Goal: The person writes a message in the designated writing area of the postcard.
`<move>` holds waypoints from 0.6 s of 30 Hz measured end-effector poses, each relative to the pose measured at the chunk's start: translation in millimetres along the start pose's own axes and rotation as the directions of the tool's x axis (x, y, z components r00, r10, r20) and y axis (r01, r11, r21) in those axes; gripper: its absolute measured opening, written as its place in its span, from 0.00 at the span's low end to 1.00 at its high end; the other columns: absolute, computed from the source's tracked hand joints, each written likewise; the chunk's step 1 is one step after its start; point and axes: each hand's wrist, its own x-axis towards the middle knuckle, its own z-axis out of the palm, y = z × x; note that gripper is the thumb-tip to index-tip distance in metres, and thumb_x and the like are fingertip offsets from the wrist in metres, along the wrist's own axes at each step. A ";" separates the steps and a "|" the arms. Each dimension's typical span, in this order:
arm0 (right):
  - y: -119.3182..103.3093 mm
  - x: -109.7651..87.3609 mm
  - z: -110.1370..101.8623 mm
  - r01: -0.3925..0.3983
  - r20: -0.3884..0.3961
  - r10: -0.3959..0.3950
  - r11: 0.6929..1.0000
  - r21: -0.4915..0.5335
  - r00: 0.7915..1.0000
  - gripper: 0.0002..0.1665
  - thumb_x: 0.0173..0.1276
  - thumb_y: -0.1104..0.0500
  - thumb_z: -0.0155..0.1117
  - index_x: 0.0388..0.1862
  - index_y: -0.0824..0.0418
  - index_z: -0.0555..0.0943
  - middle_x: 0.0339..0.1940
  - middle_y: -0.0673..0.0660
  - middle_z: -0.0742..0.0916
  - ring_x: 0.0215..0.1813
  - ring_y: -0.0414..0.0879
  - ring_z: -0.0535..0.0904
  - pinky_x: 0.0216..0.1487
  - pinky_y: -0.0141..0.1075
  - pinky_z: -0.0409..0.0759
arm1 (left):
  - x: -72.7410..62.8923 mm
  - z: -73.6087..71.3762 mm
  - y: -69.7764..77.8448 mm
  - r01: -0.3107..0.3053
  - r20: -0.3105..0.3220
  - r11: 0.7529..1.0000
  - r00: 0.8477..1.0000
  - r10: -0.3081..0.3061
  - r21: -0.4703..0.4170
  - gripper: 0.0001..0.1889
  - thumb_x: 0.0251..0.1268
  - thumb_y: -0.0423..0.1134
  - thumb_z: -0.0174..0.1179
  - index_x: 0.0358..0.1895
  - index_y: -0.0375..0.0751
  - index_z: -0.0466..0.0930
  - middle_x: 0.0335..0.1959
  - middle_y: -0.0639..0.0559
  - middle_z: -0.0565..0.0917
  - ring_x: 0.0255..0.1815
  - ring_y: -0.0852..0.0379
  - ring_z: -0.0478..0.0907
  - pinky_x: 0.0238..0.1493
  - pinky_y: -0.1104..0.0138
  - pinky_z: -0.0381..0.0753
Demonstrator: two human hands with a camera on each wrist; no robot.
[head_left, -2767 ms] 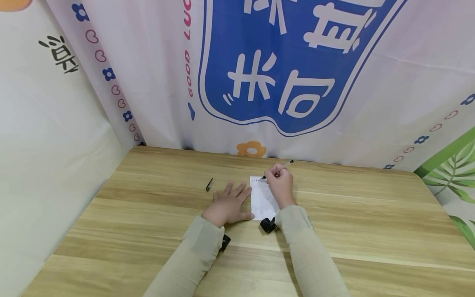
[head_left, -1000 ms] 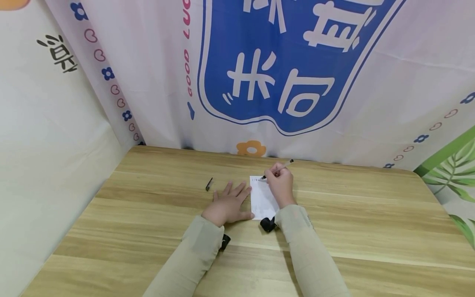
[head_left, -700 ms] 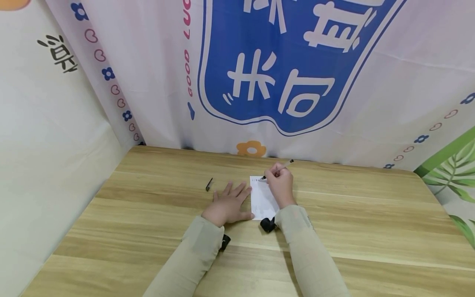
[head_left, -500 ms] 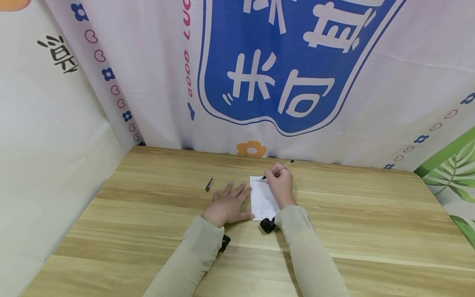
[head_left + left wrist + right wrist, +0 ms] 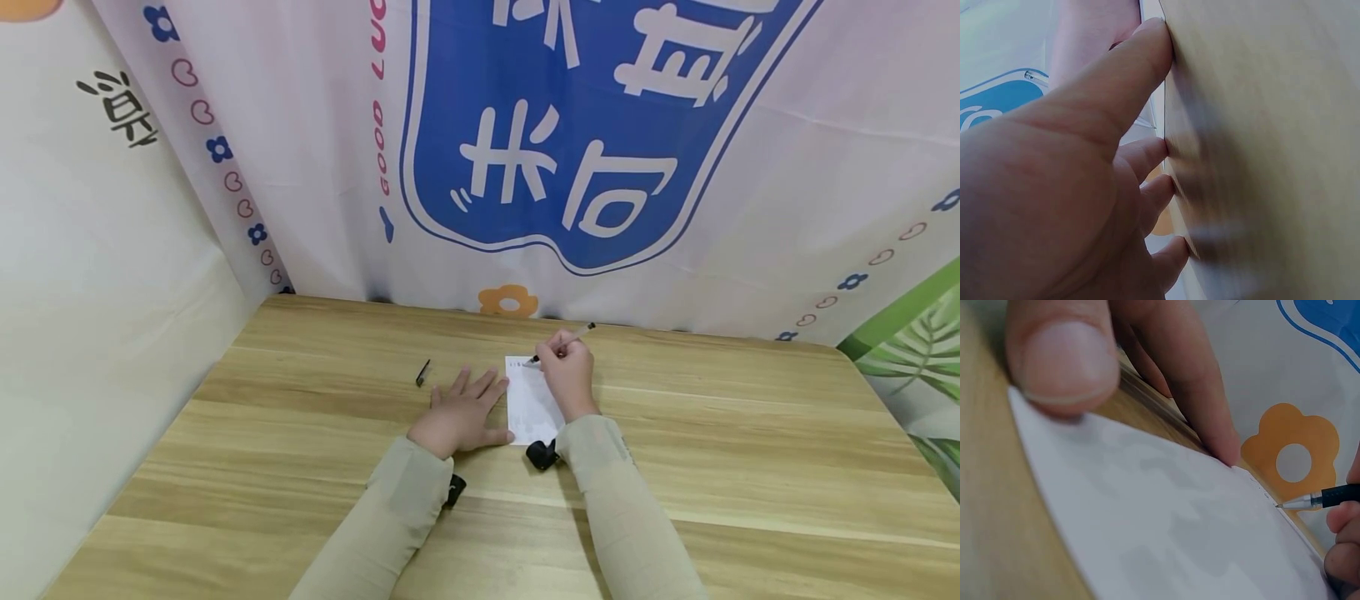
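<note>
A small white sheet of paper (image 5: 531, 408) lies on the wooden table, with a short row of small marks near its top left. My right hand (image 5: 568, 375) pinches a clear pen with a black grip (image 5: 1336, 495), and its metal tip meets the paper by those marks. Fingers spread, my left hand (image 5: 461, 417) rests flat on the table at the sheet's left edge. Its thumb (image 5: 1069, 362) presses the lower left corner and its index fingertip touches the upper left edge. Beyond the left hand lies a pen cap (image 5: 423, 373).
The wooden table (image 5: 300, 467) runs back to a printed curtain (image 5: 322, 167) with a blue sign and an orange flower. A black wrist camera (image 5: 542, 455) sits by the right cuff, close to the sheet's lower edge. White cloth (image 5: 97, 292) hangs along the left.
The pen tip stays at the top row of marks with barely visible movement. The left hand, paper and cap keep their places.
</note>
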 end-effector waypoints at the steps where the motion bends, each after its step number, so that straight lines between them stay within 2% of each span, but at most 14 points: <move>1: -0.3 0.2 -0.1 -0.011 -0.006 0.011 1.000 0.010 1.000 0.11 0.64 0.66 0.61 0.22 0.62 0.75 0.19 0.54 0.79 0.23 0.44 0.73 0.22 0.29 0.69 | 0.3 0.1 -0.1 0.000 0.000 1.000 1.000 0.000 0.000 0.44 0.70 0.62 0.59 0.83 0.55 0.50 0.84 0.55 0.46 0.83 0.40 0.34 0.72 0.29 0.43; 7: -2.8 1.2 -1.2 -0.081 -0.041 0.084 0.994 0.074 0.996 0.12 0.66 0.65 0.61 0.21 0.61 0.73 0.20 0.54 0.79 0.23 0.43 0.75 0.22 0.29 0.71 | 0.2 -0.1 -0.4 0.000 0.003 1.000 1.000 0.000 -0.001 0.44 0.70 0.62 0.59 0.83 0.54 0.50 0.84 0.55 0.46 0.83 0.40 0.34 0.72 0.29 0.42; 13: -3.6 1.8 -1.6 -0.098 -0.036 0.101 0.992 0.079 0.994 0.11 0.65 0.64 0.60 0.23 0.61 0.74 0.21 0.54 0.80 0.24 0.43 0.76 0.23 0.28 0.72 | -0.4 -1.5 1.2 0.002 0.008 1.000 1.000 -0.002 0.000 0.44 0.70 0.62 0.59 0.83 0.54 0.50 0.84 0.54 0.46 0.83 0.40 0.34 0.72 0.30 0.42; 18: -3.4 0.6 -2.1 -0.099 -0.025 0.103 0.988 0.122 0.994 0.10 0.66 0.65 0.59 0.24 0.62 0.74 0.21 0.55 0.79 0.23 0.43 0.75 0.22 0.28 0.71 | -1.8 -2.5 2.9 0.005 0.017 1.000 1.000 -0.005 -0.001 0.44 0.71 0.61 0.59 0.83 0.53 0.50 0.84 0.54 0.46 0.83 0.39 0.34 0.73 0.30 0.41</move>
